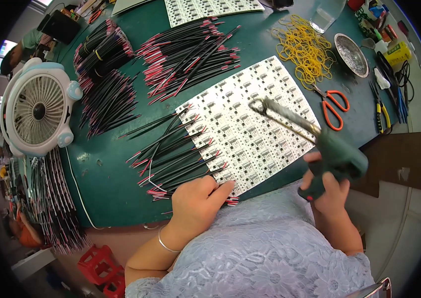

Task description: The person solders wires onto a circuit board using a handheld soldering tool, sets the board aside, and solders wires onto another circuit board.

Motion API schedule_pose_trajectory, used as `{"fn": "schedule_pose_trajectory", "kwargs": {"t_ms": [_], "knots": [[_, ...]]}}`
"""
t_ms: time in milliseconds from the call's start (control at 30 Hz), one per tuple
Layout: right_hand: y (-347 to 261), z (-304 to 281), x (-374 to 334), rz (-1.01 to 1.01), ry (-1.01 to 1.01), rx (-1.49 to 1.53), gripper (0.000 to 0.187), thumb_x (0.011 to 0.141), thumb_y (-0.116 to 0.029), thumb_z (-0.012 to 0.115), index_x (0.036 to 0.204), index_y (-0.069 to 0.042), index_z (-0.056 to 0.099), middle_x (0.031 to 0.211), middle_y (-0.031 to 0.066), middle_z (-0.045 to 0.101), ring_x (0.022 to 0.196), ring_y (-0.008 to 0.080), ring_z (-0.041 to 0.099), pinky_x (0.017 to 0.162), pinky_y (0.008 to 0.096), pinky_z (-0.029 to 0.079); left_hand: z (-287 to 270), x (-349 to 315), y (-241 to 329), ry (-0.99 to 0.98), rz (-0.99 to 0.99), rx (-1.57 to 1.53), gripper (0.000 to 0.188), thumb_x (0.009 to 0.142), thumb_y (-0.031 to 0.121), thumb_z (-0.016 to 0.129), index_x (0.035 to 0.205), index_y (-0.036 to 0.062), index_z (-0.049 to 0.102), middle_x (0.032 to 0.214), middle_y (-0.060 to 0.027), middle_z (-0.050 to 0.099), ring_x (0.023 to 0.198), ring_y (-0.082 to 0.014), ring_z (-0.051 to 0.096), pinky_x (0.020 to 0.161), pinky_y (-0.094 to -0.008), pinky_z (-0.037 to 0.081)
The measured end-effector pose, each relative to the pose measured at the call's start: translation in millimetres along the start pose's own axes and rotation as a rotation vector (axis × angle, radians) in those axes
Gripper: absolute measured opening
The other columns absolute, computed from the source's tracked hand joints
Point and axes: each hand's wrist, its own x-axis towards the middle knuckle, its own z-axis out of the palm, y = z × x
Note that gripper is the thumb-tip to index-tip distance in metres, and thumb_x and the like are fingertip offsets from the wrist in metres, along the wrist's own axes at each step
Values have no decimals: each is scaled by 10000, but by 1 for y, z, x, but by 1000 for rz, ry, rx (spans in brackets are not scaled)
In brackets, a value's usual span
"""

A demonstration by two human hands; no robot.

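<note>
My right hand [330,193] is wrapped round the grip of a dark green soldering gun [342,156], blurred by motion. Its long metal nose points up and left over a white circuit board panel [290,89] covered with small dark parts. My left hand [194,201] is closed at the panel's near left corner, thumb stretched along the edge; what its curled fingers hold, if anything, is hidden. Black wires with red and white ends [170,164] lie in a row with their tips on the panel's left edge.
Wire bundles [185,54] lie behind on the green table. Yellow rubber bands [302,47], a metal bowl [351,54], orange-handled scissors [334,109] and yellow-black pliers [382,116] are at right. A white fan [38,111] stands left, above hanging wires [59,198].
</note>
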Motion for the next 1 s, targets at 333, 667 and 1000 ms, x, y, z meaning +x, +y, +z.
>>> {"fn": "schedule_pose_trajectory", "kwargs": {"t_ms": [333,667,1000], "knots": [[-14,-50,-57,136,-361,-519,242,774,-34,565,1012,-10,599,882,98,616,608,167,618,606,281,494,7,-5,3,14,-37,54,213,727,109,630,936,107,669,684,-25,395,490,-157,455,414,-294,360],[-9,-41,-54,222,-330,-329,245,814,-116,599,1021,15,594,935,111,597,672,170,641,587,279,526,2,1,2,102,57,17,291,679,43,620,958,96,683,699,-30,483,519,-172,487,425,-305,371],[-16,-32,-48,56,-358,-400,230,800,-58,575,1013,28,592,927,118,593,633,166,637,563,279,523,2,-4,4,11,14,29,279,672,85,628,947,98,677,781,-28,558,554,-166,538,454,-272,419]]}}
